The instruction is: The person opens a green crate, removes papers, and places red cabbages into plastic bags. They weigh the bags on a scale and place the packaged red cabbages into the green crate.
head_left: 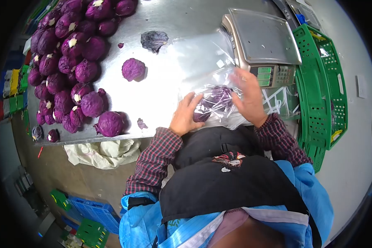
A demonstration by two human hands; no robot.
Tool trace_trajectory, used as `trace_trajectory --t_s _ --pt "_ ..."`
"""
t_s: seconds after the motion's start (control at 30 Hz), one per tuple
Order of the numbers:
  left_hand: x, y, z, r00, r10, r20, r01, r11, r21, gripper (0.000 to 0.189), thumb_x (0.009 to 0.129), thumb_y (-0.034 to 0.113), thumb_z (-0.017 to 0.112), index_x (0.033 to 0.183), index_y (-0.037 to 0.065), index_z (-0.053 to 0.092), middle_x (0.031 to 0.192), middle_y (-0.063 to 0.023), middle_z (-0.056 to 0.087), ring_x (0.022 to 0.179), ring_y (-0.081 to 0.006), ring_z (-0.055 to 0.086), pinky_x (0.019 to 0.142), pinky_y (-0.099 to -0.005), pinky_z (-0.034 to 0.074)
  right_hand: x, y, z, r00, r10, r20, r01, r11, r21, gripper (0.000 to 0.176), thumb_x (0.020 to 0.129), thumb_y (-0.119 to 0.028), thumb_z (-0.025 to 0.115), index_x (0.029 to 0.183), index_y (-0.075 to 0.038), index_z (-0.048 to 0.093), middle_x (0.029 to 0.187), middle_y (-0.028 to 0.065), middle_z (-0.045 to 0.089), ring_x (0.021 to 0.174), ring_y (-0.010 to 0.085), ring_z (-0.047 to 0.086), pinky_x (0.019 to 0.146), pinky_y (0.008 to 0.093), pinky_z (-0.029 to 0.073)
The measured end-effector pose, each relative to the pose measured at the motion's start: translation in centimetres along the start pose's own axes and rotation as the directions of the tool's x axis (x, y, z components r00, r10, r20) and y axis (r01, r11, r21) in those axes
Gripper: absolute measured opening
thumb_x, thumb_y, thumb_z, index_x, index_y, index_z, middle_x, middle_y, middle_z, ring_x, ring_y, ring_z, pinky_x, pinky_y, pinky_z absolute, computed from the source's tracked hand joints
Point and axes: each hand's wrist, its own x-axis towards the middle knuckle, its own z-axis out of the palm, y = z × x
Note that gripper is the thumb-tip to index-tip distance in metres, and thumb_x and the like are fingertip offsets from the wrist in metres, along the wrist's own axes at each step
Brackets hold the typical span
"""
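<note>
A purple cabbage (213,100) lies under clear plastic film (206,58) at the table's front edge. My left hand (187,115) rests against the cabbage's left side, its fingers apart over the film. On the right side, my right hand (249,97) touches the film with spread, slightly blurred fingers. More film stretches away over the metal table (161,99) beyond both hands. A single cabbage (133,69) sits to the left of the film, with a dark loose leaf (154,40) behind it.
A heap of purple cabbages (72,66) covers the table's left side. At the back right stands a weighing scale (264,39), with green crates (314,91) beside it. A whitish sack (105,153) hangs below the front edge.
</note>
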Motion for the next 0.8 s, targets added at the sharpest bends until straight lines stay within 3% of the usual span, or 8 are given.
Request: trace_trajectory --t_s 0.13,0.2,0.27,0.33,0.4,0.5,0.63,0.8 --pt "1.0 -0.2 -1.0 0.999 0.028 0.043 -0.025 0.997 -0.070 0.096 0.054 0.016 0.086 0.138 0.011 0.040 0.137 -0.0205 0.040 0.123 -0.0412 0.044 0.102 -0.0419 0.041 -1.6 3.4 4.1 0.804 -0.136 0.579 0.166 0.986 0.002 0.042 0.089 -0.031 0.061 0.125 -0.008 0.059 0.129 0.0159 0.050 0.119 0.0266 0.049 0.098 0.0351 0.040" --pt "2.3 -1.2 -1.7 0.994 -0.064 0.085 0.086 0.958 -0.273 0.093 0.056 0.017 0.086 0.136 0.007 0.041 0.134 -0.0182 0.045 0.121 -0.0365 0.048 0.103 -0.0405 0.040 -1.1 7.3 6.0 0.644 -0.001 0.765 -0.519 0.734 0.437 0.045 0.094 -0.039 0.054 0.125 -0.008 0.060 0.129 0.0139 0.053 0.117 0.0246 0.051 0.097 0.0323 0.040" --pt "3.3 -2.8 -1.6 0.964 -0.242 0.112 0.253 0.696 -0.672 0.081 0.065 0.020 0.082 0.134 0.005 0.043 0.130 -0.0132 0.051 0.116 -0.0276 0.052 0.098 -0.0376 0.042 1.9 7.1 4.3 0.282 0.123 0.952 -0.846 0.499 0.186 0.051 0.097 -0.046 0.045 0.124 -0.006 0.061 0.135 0.0135 0.050 0.120 0.0225 0.049 0.100 0.0320 0.039" --pt "4.8 -3.0 -3.9 0.838 -0.384 0.387 0.537 0.459 -0.708 0.066 0.077 0.027 0.075 0.132 0.007 0.045 0.123 -0.0080 0.056 0.111 -0.0211 0.055 0.092 -0.0344 0.044 0.2 8.6 5.7 0.334 0.144 0.932 -0.941 0.110 0.320 0.064 0.097 -0.052 0.042 0.139 -0.004 0.043 0.130 0.0159 0.054 0.111 0.0208 0.055 0.096 0.0359 0.043" --pt "5.6 -2.7 -5.3 0.835 -0.349 0.425 0.540 0.377 -0.752 0.054 0.088 0.037 0.061 0.131 0.009 0.046 0.118 -0.0065 0.058 0.109 -0.0193 0.056 0.090 -0.0344 0.044 -0.4 9.0 3.5 0.293 0.137 0.946 -0.943 -0.124 0.309 0.068 0.096 -0.049 0.045 0.145 -0.003 0.032 0.131 0.0147 0.053 0.108 0.0201 0.057 0.092 0.0353 0.046" --pt "5.8 -2.0 -6.6 0.868 -0.131 0.479 0.494 0.316 -0.810 0.065 0.097 0.035 0.049 0.148 0.004 0.024 0.147 -0.0117 0.036 0.134 -0.0259 0.038 0.103 -0.0390 0.037 0.4 7.0 -0.1 0.687 0.074 0.723 -0.705 0.310 0.638 0.059 0.089 -0.021 0.065 0.136 0.003 0.038 0.117 0.0101 0.060 0.102 0.0148 0.059 0.085 0.0277 0.050" --pt "8.4 4.2 -7.1 0.889 0.001 0.457 0.415 0.418 -0.808 0.097 0.071 0.019 0.072 0.148 0.003 0.017 0.145 -0.0140 0.034 0.135 -0.0296 0.034 0.110 -0.0429 0.032 0.0 6.6 -6.5 0.650 0.164 0.742 -0.758 0.072 0.649 0.073 0.074 -0.013 0.081 0.132 0.003 0.040 0.117 0.0088 0.059 0.105 0.0127 0.056 0.089 0.0287 0.048" --pt "14.7 14.4 -4.6 0.860 0.033 0.509 0.430 0.490 -0.758 0.087 0.073 0.025 0.077 0.140 0.001 0.028 0.131 -0.0121 0.047 0.121 -0.0267 0.048 0.106 -0.0407 0.036 -2.9 9.2 -16.7 0.707 0.327 0.627 -0.671 0.029 0.741 0.072 0.078 -0.023 0.078 0.133 0.001 0.040 0.116 0.0084 0.059 0.105 0.0138 0.056 0.090 0.0283 0.047"
